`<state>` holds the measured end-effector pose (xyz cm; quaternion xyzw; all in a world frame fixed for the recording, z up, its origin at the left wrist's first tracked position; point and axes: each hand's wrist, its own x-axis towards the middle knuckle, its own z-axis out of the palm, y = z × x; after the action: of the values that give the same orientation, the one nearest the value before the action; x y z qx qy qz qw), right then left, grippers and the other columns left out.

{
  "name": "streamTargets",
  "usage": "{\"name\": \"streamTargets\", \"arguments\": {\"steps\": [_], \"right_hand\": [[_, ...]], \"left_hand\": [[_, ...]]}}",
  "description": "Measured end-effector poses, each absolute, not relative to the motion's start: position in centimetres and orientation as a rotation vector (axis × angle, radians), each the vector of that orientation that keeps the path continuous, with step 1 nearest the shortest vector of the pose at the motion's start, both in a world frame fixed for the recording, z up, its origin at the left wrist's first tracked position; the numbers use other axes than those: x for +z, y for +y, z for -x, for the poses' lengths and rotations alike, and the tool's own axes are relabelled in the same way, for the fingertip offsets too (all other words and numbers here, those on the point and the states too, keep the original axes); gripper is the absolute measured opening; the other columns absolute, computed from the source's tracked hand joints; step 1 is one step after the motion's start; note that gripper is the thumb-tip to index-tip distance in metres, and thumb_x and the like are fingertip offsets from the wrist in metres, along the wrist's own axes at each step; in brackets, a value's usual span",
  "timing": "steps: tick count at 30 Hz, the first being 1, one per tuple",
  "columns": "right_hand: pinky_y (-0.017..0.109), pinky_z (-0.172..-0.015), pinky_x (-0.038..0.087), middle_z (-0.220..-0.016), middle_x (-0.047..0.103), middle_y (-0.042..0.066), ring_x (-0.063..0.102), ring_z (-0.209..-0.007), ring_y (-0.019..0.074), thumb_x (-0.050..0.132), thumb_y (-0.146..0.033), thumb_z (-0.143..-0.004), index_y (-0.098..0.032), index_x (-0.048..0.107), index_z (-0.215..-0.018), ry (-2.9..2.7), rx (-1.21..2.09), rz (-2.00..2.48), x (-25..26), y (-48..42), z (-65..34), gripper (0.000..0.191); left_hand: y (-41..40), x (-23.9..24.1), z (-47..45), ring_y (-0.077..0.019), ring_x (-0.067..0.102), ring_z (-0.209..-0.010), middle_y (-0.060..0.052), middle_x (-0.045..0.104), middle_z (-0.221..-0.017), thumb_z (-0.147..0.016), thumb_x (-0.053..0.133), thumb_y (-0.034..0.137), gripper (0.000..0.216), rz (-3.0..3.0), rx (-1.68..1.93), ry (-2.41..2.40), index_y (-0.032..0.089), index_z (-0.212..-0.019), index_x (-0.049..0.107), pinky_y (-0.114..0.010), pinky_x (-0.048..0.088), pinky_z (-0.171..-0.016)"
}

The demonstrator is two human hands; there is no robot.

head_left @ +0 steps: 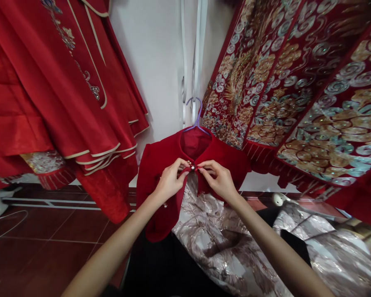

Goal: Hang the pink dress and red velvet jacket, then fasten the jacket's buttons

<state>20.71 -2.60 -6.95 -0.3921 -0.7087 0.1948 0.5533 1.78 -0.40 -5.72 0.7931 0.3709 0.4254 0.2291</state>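
Note:
A dark red jacket [156,161] hangs in front of me on a purple hanger [199,117], its collar open at the top. My left hand [172,178] pinches the jacket's left front edge, close to a small pearl button [193,167]. On the other side of the button, the fingertips of my right hand [219,178] are closed on the opposite front edge. Between the two hands the edges nearly meet, and the exact grip is too small to make out. Below them the front parts over a shiny silver-pink patterned fabric [200,222].
Red garments with pale piping [80,119] hang at the left. Heavily embroidered red panels [284,82] with fringes hang at the right. A white rail [64,204] runs low over the tiled floor [43,255]. More shiny patterned fabric [334,251] lies at the lower right.

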Motion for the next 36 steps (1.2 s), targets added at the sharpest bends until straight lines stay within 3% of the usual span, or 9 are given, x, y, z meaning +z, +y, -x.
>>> {"name": "streamTargets", "arguments": {"steps": [10,19,24,36], "right_hand": [[0.032,-0.078,0.058,-0.099,0.067,0.004,0.067,-0.088,0.0172,0.052,-0.028,-0.089,-0.023,0.063,-0.099,-1.782,0.406,0.922,-5.5,-2.3,-20.1,0.016],[0.03,-0.074,0.058,-0.098,0.068,0.004,0.066,-0.085,0.0168,0.051,-0.024,-0.088,-0.023,0.064,-0.098,-1.787,0.305,0.989,-5.3,-2.1,-19.7,0.017],[0.03,-0.073,0.059,-0.098,0.068,0.003,0.066,-0.085,0.0167,0.053,-0.026,-0.088,-0.023,0.065,-0.099,-1.793,0.345,0.991,-5.0,-2.3,-20.2,0.017],[0.032,-0.08,0.059,-0.096,0.068,0.003,0.067,-0.089,0.0168,0.062,-0.028,-0.083,-0.021,0.06,-0.096,-1.711,0.504,0.94,-5.3,-2.0,-20.6,0.016]], "left_hand": [[-0.2,-4.3,-1.7,-0.0177,0.063,-0.083,-0.002,0.064,-0.091,-0.083,0.05,0.015,0.018,-2.429,1.044,1.04,0.024,-0.099,0.052,-0.03,0.049,-0.076],[-0.5,-4.7,-2.8,-0.013,0.062,-0.069,-0.004,0.063,-0.092,-0.08,0.06,0.033,0.017,-2.274,1.168,1.12,0.021,-0.091,0.055,-0.025,0.052,-0.06],[-0.1,-4.5,-3.1,-0.0143,0.063,-0.072,-0.003,0.064,-0.083,-0.081,0.056,0.027,0.008,-2.341,1.15,1.15,0.02,-0.084,0.058,-0.025,0.053,-0.064],[-1.1,-2.8,-3.5,-0.016,0.063,-0.072,-0.003,0.065,-0.085,-0.079,0.057,0.024,0.006,-2.579,0.993,1.283,0.019,-0.081,0.06,-0.026,0.049,-0.065]]}}
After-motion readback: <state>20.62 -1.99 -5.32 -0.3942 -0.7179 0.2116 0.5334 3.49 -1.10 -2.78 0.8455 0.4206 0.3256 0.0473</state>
